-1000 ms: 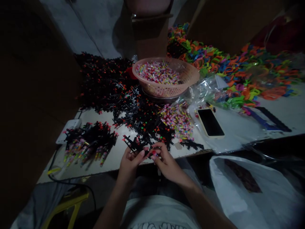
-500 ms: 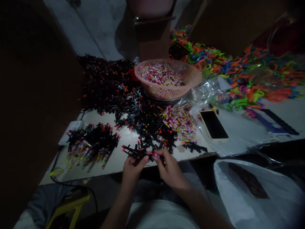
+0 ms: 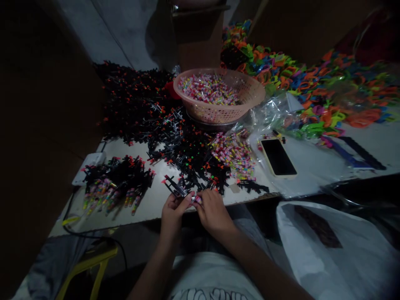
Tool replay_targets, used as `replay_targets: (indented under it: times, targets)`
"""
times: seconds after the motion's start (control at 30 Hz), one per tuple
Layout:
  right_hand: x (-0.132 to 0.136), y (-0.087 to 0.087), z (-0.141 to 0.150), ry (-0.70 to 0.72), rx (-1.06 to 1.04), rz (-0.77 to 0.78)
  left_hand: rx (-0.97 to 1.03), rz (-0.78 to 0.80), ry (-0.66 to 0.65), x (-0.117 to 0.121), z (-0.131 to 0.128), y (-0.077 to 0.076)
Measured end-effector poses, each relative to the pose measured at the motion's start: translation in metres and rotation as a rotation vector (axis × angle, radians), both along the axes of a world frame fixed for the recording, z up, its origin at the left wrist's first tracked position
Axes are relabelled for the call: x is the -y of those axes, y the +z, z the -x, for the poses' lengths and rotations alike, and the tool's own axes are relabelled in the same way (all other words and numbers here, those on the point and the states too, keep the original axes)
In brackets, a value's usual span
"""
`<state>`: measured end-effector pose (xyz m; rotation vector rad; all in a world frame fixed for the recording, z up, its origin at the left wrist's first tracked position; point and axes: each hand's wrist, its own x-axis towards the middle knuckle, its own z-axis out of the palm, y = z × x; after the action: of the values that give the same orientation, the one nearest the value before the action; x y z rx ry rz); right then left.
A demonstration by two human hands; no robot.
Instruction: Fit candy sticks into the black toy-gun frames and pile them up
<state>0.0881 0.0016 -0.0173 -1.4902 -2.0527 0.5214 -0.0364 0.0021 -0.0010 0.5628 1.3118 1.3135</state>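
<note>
My left hand (image 3: 173, 213) is closed around a few black toy guns (image 3: 175, 187) with red-orange tips, which point up and left. Between the fingers of my right hand (image 3: 215, 211) is a small pink printed tube (image 3: 197, 199), up against the near end of the toy guns. Whether the tube is joined to a gun cannot be made out. Just beyond my hands lies a heap of loose black toy guns (image 3: 190, 154). Beside it are scattered small colourful tubes (image 3: 233, 152). On the left, toy guns with tubes on their ends (image 3: 117, 183) lie bunched together.
A pink perforated basket (image 3: 215, 112) of tubes stands at the back. Bright plastic pieces (image 3: 312, 91) are heaped at right, behind clear plastic bags (image 3: 271, 112). A phone (image 3: 278, 157) lies on the table. A white sack (image 3: 331, 250) is below right, a white box (image 3: 89, 166) at left.
My right hand has closed in to the left, bringing the tube against the toy guns. The toy guns' tips have tilted upward. The camera view has shifted slightly.
</note>
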Motion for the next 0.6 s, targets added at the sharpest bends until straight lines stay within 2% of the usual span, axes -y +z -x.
replay_targets:
  times: [0.13,0.3,0.47,0.6]
  targets:
    - [-0.001,0.004,-0.002,-0.013,0.056,0.087,0.047,-0.001,-0.014,0.000,-0.003,-0.004]
    - [0.000,0.007,-0.002,-0.065,0.147,0.144,0.134,0.081,-0.031,0.001,-0.008,-0.005]
    - [-0.004,-0.001,-0.005,0.048,0.132,0.130,0.201,0.115,-0.025,0.001,-0.012,-0.007]
    - [-0.007,0.000,-0.009,0.096,0.044,0.152,0.176,0.101,-0.008,0.002,-0.013,-0.005]
